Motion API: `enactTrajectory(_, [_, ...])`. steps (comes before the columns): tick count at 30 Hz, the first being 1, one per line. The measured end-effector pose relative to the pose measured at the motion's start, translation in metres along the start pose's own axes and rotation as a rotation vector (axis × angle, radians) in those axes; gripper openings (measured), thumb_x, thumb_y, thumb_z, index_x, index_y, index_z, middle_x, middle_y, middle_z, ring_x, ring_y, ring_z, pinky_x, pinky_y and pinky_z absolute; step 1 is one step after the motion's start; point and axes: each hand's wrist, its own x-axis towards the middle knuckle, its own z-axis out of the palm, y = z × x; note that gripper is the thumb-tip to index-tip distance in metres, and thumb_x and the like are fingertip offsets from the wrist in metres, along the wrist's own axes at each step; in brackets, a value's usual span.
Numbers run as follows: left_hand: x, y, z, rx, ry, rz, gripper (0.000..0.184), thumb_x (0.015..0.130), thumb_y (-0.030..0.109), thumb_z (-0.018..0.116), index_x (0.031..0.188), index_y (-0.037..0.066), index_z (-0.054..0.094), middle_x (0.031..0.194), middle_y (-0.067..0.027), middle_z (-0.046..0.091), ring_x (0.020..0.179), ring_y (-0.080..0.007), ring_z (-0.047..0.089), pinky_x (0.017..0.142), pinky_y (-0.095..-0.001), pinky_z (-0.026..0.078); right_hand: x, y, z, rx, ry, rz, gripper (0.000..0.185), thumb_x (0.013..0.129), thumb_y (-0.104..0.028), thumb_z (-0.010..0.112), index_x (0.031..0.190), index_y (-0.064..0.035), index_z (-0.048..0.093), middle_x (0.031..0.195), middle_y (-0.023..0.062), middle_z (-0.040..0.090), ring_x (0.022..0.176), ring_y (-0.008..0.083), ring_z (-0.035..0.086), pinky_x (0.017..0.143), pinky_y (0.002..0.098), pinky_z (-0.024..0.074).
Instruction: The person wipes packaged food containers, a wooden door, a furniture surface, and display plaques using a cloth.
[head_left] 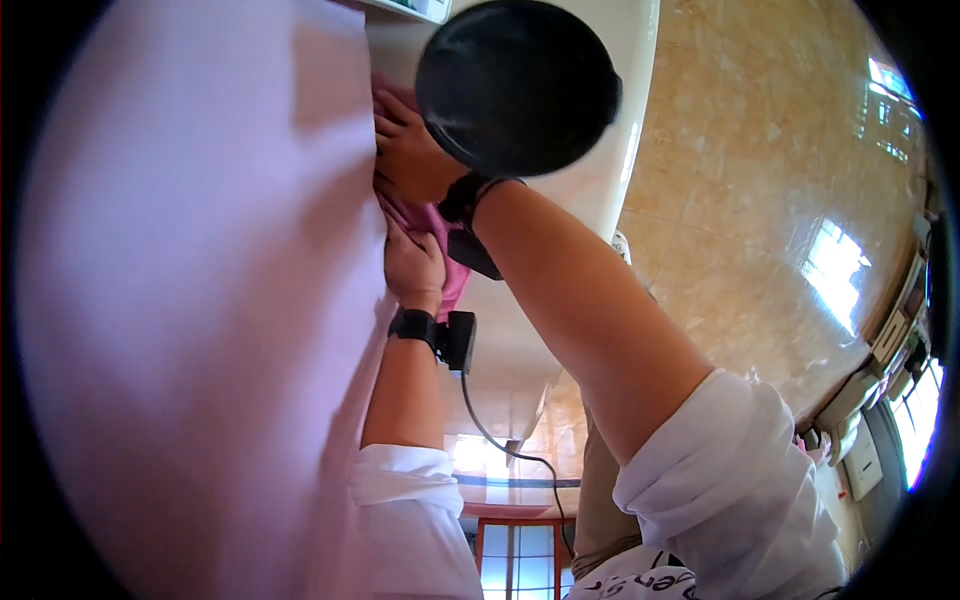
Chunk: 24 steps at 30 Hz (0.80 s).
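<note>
My right hand [415,150] lies on a dark pink cloth [452,278], fingers stretched and apart, fingertips partly hidden at the edge of a large lilac sheet [200,300]. Just nearer to me, my left hand [415,266] rests on the same cloth, its thumb alongside. One finger of it reaches towards the right hand; the others are hidden by the sheet. A black strap with a small box [458,342] sits on the left wrist, and another black device [473,252] is at the right wrist. Neither hand visibly grips anything.
A black round disc [515,90] covers part of the view beside my right hand. The white glossy table [590,200] ends at a curved edge on the right, above a shiny tan floor [740,130]. A dark cable [500,440] hangs from the left wrist box.
</note>
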Motion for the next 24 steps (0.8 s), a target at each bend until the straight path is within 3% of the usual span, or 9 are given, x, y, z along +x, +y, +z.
enactTrajectory(4, [0.002,-0.002,0.005,0.015,0.092,0.059,0.054,0.073,0.020,0.036,0.121,-0.001,0.026,0.115,-0.0255,0.038,0.102,-0.0396,0.039,0.088,-0.0388,0.032,-0.004,-0.002,0.016,-0.135,-0.147,0.059,0.027,0.072,-0.027,0.045,0.087,-0.0121,0.061,0.106,0.0043,0.049,0.108,0.0219,0.037,0.098,0.0404,0.0164])
enactTrajectory(8, [0.007,-0.013,0.012,0.028,0.102,0.115,0.048,0.077,0.022,0.034,0.116,-0.005,0.029,0.113,-0.0268,0.038,0.102,-0.0389,0.039,0.089,-0.0388,0.030,-0.026,-0.016,0.008,-0.183,0.057,0.026,0.034,0.072,-0.025,0.043,0.099,-0.0086,0.056,0.114,0.0066,0.045,0.113,0.0225,0.033,0.095,0.0380,0.0239])
enactTrajectory(9, [0.003,-0.012,0.012,0.055,0.133,0.139,0.048,0.078,0.023,0.033,0.115,-0.007,0.029,0.114,-0.0276,0.037,0.103,-0.0390,0.038,0.091,-0.0384,0.029,-0.032,-0.021,0.007,-0.209,-0.065,0.050,0.040,0.073,-0.026,0.042,0.108,-0.0085,0.050,0.119,0.0069,0.041,0.116,0.0215,0.030,0.098,0.0379,0.0177])
enactTrajectory(10, [0.007,-0.016,0.010,0.076,0.167,0.162,0.048,0.079,0.024,0.032,0.114,-0.010,0.029,0.114,-0.0283,0.036,0.104,-0.0390,0.036,0.092,-0.0380,0.027,-0.033,-0.026,0.013,-0.201,-0.072,0.061,0.040,0.073,-0.025,0.042,0.108,-0.0067,0.050,0.118,0.0076,0.042,0.115,0.0210,0.031,0.098,0.0376,0.0186])
enactTrajectory(12, [-0.005,-0.016,0.015,0.044,0.184,0.168,0.053,0.079,0.028,0.032,0.114,-0.012,0.026,0.118,-0.0285,0.030,0.109,-0.0406,0.030,0.095,-0.0407,0.021,-0.046,-0.035,0.016,-0.182,0.015,0.107,0.037,0.073,-0.025,0.045,0.104,-0.0058,0.052,0.115,0.0070,0.044,0.113,0.0218,0.035,0.096,0.0370,0.0232])
enactTrajectory(15, [-0.048,-0.012,0.034,0.344,0.243,0.191,0.056,0.078,0.030,0.033,0.117,-0.009,0.025,0.123,-0.0267,0.024,0.114,-0.0421,0.022,0.096,-0.0480,0.014,-0.086,-0.052,0.004,-0.119,-0.050,0.136,0.039,0.072,-0.024,0.046,0.106,-0.0060,0.050,0.117,0.0083,0.043,0.113,0.0222,0.034,0.096,0.0380,0.0232])
enactTrajectory(17, [-0.077,0.013,0.038,0.314,0.195,0.164,0.053,0.074,0.026,0.038,0.115,-0.006,0.031,0.127,-0.0245,0.019,0.117,-0.0448,0.012,0.092,-0.0577,0.006,-0.113,-0.055,-0.022,-0.127,-0.095,0.149,0.040,0.072,-0.024,0.046,0.107,-0.0060,0.050,0.118,0.0085,0.042,0.114,0.0223,0.033,0.097,0.0382,0.0225])
enactTrajectory(21, [-0.113,0.043,0.054,0.228,0.125,0.194,0.056,0.072,0.025,0.040,0.118,-0.004,0.028,0.129,-0.0241,0.016,0.118,-0.0449,0.008,0.091,-0.0600,0.004,-0.157,-0.046,-0.043,-0.045,-0.123,0.309,0.045,0.071,-0.022,0.044,0.111,-0.0038,0.046,0.121,0.0103,0.039,0.116,0.0232,0.031,0.098,0.0390,0.0198])
enactTrajectory(24, [-0.121,0.047,0.043,0.358,-0.012,0.264,0.060,0.070,0.028,0.042,0.119,-0.005,0.027,0.128,-0.0231,0.017,0.119,-0.0435,0.009,0.093,-0.0569,0.005,-0.161,-0.043,-0.052,-0.013,-0.060,0.417,0.044,0.072,-0.023,0.044,0.112,-0.0038,0.045,0.121,0.0107,0.038,0.116,0.0233,0.030,0.098,0.0398,0.0189])
